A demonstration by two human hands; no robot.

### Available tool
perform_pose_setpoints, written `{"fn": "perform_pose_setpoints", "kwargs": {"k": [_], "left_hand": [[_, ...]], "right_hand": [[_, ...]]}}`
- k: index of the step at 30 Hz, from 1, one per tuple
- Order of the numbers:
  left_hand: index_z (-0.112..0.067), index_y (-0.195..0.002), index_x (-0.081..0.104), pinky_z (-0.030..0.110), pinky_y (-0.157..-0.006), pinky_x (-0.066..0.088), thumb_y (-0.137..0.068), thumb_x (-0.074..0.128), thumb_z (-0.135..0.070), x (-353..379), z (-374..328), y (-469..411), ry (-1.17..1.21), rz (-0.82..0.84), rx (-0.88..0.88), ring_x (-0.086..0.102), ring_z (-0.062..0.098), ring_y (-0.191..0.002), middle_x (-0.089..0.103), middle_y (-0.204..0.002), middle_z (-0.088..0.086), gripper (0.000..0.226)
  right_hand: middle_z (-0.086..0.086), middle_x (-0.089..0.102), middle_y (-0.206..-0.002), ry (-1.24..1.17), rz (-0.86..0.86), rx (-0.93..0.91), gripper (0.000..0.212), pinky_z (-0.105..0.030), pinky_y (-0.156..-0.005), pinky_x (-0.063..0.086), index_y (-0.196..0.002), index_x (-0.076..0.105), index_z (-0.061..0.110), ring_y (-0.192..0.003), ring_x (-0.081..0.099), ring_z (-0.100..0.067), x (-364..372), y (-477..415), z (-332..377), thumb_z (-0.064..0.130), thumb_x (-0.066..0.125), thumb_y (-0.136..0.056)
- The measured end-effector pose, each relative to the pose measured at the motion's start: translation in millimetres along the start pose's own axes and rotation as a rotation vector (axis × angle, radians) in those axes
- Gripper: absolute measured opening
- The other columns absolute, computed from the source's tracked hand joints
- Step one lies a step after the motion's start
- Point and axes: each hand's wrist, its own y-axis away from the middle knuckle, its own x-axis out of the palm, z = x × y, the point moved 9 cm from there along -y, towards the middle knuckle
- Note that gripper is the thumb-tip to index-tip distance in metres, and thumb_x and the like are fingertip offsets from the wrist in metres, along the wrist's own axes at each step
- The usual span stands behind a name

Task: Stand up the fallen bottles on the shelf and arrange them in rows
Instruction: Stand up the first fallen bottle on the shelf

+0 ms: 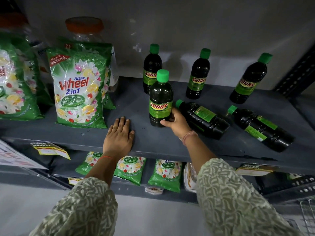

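Dark bottles with green caps and green SUNNY labels stand on a grey metal shelf (136,106). Three stand upright along the back: one at the left (152,68), one in the middle (198,74), one at the right (248,79). A front bottle (160,99) stands upright with my right hand (176,122) wrapped around its base. Two bottles lie on their sides, caps pointing left: one (202,118) just behind my right wrist, another (260,128) farther right. My left hand (118,137) rests flat on the shelf's front edge, holding nothing.
Green Active Wheel detergent bags (78,89) stand on the shelf's left half, with clear orange-lidded jars (85,29) behind them. The lower shelf holds smaller detergent packs (165,174). A perforated upright post (298,74) bounds the right side. Price tags (51,149) hang off the front edge.
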Motion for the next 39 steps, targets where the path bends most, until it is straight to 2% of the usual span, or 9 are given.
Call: {"fn": "perform_pose_setpoints", "kwargs": {"k": [2, 4, 6, 8, 14, 21, 27, 33, 39], "left_hand": [[-0.011, -0.143, 0.018, 0.038, -0.119, 0.006, -0.082, 0.012, -0.043, -2.0, -0.1, 0.3, 0.005, -0.014, -0.001, 0.007, 0.025, -0.145, 0.013, -0.156, 0.010, 0.069], [-0.012, -0.143, 0.017, 0.038, -0.119, 0.006, -0.082, 0.012, -0.042, -1.3, -0.6, 0.1, 0.003, -0.007, -0.003, 0.007, 0.024, -0.145, 0.013, -0.157, 0.009, 0.069], [-0.012, -0.143, 0.017, 0.037, -0.119, 0.005, -0.082, 0.011, -0.043, -0.7, -0.1, -0.4, 0.001, -0.002, -0.008, 0.006, 0.023, -0.146, 0.012, -0.157, 0.008, 0.068], [-0.012, -0.143, 0.017, 0.038, -0.119, 0.006, -0.082, 0.010, -0.043, -0.7, 0.7, -0.8, 0.003, -0.008, -0.011, 0.006, 0.024, -0.146, 0.012, -0.157, 0.009, 0.069], [-0.012, -0.143, 0.017, 0.038, -0.119, 0.007, -0.071, -0.005, -0.053, 0.5, 1.6, -1.1, -0.025, -0.026, 0.006, 0.008, 0.025, -0.145, 0.013, -0.156, 0.010, 0.086], [-0.016, -0.144, 0.013, 0.040, -0.119, 0.008, -0.072, -0.006, -0.052, 0.7, -1.3, -0.9, -0.053, -0.018, 0.035, 0.007, 0.026, -0.145, 0.013, -0.157, 0.004, 0.082], [-0.017, -0.144, 0.010, 0.039, -0.120, 0.005, -0.096, 0.019, -0.034, 2.7, -1.1, -3.3, -0.046, 0.038, 0.007, 0.003, 0.024, -0.146, 0.008, -0.158, 0.002, 0.053], [-0.014, -0.144, 0.012, 0.040, -0.119, 0.008, -0.096, 0.024, -0.031, 0.6, -3.7, -2.0, -0.053, 0.045, 0.025, 0.005, 0.028, -0.145, 0.010, -0.158, 0.005, 0.052], [-0.012, -0.144, 0.012, 0.042, -0.119, 0.009, -0.096, 0.023, -0.031, -0.5, -5.6, 0.4, -0.051, 0.058, 0.035, 0.006, 0.029, -0.145, 0.011, -0.157, 0.007, 0.052]], "right_hand": [[-0.017, 0.034, -0.142, 0.013, 0.020, -0.006, 0.060, -0.045, -0.111, 0.034, -0.132, 0.041, 0.007, -0.128, 0.041, -0.032, -1.1, 0.6, 1.1, 0.000, 0.066, -0.077], [-0.011, 0.037, -0.140, -0.029, 0.023, -0.018, 0.077, -0.043, -0.111, 0.034, -0.137, 0.031, 0.011, -0.129, 0.041, -0.026, 2.3, 5.3, 2.3, 0.003, 0.071, -0.073], [-0.010, 0.044, -0.135, -0.070, -0.070, -0.031, 0.096, -0.040, -0.108, 0.038, -0.136, 0.026, 0.012, -0.125, 0.045, -0.024, 3.5, 8.7, 4.8, 0.009, 0.083, -0.059], [-0.014, 0.047, -0.130, -0.015, -0.205, -0.047, 0.103, -0.041, -0.104, 0.042, -0.129, 0.032, 0.010, -0.120, 0.048, -0.027, 1.6, 9.1, 7.6, 0.019, 0.090, -0.045], [-0.013, 0.062, -0.117, -0.006, -0.259, -0.050, 0.064, -0.030, -0.092, 0.046, -0.115, 0.051, 0.008, -0.100, 0.056, -0.016, -4.2, 15.6, 11.6, 0.010, 0.083, -0.060], [-0.013, 0.064, -0.115, 0.006, -0.281, -0.059, 0.061, -0.026, -0.089, 0.045, -0.116, 0.053, 0.008, -0.098, 0.057, -0.015, -3.8, 18.8, 14.5, 0.010, 0.082, -0.062], [-0.014, 0.066, -0.114, 0.053, -0.316, -0.047, 0.065, -0.030, -0.089, 0.049, -0.115, 0.053, 0.006, -0.104, 0.062, -0.025, -0.8, 45.1, 10.0, 0.017, 0.084, -0.060], [-0.011, 0.068, -0.108, 0.038, -0.333, -0.075, 0.061, -0.029, -0.086, 0.051, -0.112, 0.055, 0.008, -0.097, 0.063, -0.019, 4.2, 98.8, 4.6, 0.017, 0.084, -0.059], [-0.011, 0.067, -0.109, 0.042, -0.327, -0.056, 0.061, -0.036, -0.089, 0.052, -0.113, 0.054, 0.008, -0.098, 0.062, -0.021, 6.5, 112.9, 5.4, 0.019, 0.083, -0.061]]}}
